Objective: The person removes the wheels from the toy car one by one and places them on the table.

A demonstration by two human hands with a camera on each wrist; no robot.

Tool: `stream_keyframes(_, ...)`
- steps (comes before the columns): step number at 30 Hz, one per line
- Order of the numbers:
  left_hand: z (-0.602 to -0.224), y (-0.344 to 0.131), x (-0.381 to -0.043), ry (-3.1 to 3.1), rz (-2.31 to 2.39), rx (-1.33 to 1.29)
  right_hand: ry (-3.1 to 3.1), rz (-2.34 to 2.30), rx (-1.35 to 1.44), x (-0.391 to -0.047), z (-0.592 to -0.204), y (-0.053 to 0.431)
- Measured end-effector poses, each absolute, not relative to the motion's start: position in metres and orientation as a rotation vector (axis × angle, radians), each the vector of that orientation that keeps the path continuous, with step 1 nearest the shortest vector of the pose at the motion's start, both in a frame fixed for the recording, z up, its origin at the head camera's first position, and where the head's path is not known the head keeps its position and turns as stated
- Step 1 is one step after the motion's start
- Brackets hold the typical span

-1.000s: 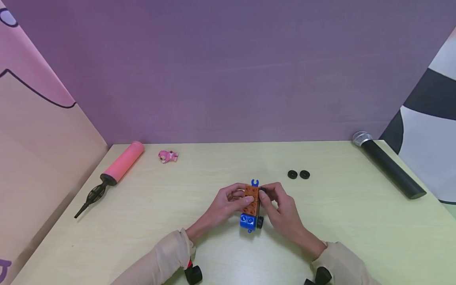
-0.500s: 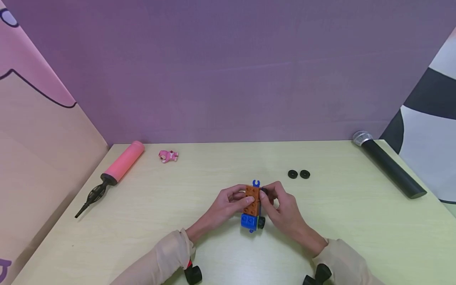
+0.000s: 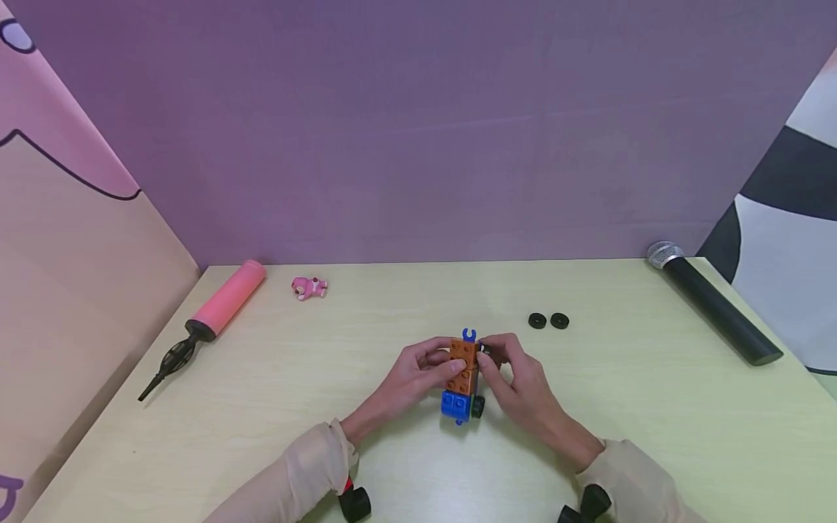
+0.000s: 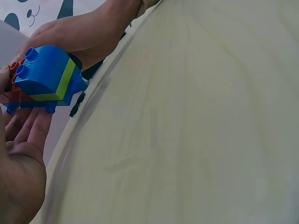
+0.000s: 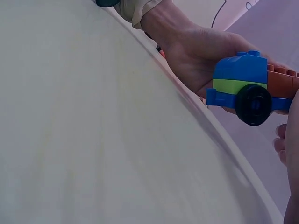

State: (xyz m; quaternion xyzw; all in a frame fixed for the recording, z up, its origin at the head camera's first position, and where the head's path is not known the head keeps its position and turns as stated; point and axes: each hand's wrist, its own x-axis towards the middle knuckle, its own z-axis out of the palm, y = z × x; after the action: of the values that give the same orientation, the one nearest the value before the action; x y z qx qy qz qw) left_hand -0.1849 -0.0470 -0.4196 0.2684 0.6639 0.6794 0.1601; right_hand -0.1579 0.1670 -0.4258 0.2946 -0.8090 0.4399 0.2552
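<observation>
A toy block car (image 3: 455, 405) with orange bricks, a blue end and a blue hook is held just above the table's middle. My left hand (image 3: 418, 369) grips its left side, thumb on the orange bricks. On the right side, my right hand (image 3: 523, 388) pinches a small black wheel (image 3: 484, 349) against the car near the hook end; fingers partly hide it. Another black wheel (image 5: 253, 105) sits on the same side at the blue end. In the left wrist view, blue pegs (image 4: 50, 107) show bare along the base. Two loose black wheels (image 3: 537, 320) lie beyond my right hand.
On the pale table (image 3: 261, 436), a pink hand pump (image 3: 229, 298) lies at the left and a small pink bear figure (image 3: 309, 288) at the back. A black microphone (image 3: 716, 309) lies along the right edge. A purple wall (image 3: 418, 131) stands behind.
The car and both hands have shifted only very slightly. My right fingers stay at the wheel near the hook end, a little more of which now shows. Other things have not moved.
</observation>
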Motion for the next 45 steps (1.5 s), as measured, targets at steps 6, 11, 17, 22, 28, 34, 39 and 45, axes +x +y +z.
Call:
stream_keyframes(6,-0.421,-0.047,-0.186,1.909,1.947,0.761,-2.195,1.341,0.736,-0.155,-0.428,0.166)
stream_keyframes(11,-0.421,-0.047,-0.186,1.912,1.956,0.752,-2.160,1.424,0.719,-0.154,-0.427,0.165)
stream_keyframes(17,-0.422,-0.048,-0.187,1.869,1.964,0.760,-2.115,1.546,0.753,-0.152,-0.426,0.165)
stream_keyframes(22,-0.423,-0.049,-0.187,1.841,1.964,0.758,-2.123,1.578,0.766,-0.152,-0.425,0.169)
stream_keyframes(28,-0.423,-0.051,-0.187,1.869,1.977,0.756,-2.132,1.432,0.785,-0.153,-0.425,0.174)
stream_keyframes(34,-0.423,-0.052,-0.186,1.885,1.988,0.744,-2.105,1.266,0.852,-0.157,-0.424,0.183)
stream_keyframes(39,-0.424,-0.052,-0.186,1.899,1.984,0.736,-2.059,1.173,0.907,-0.162,-0.426,0.191)
stream_keyframes(45,-0.425,-0.052,-0.187,1.910,1.987,0.722,-2.040,1.067,0.929,-0.165,-0.426,0.199)
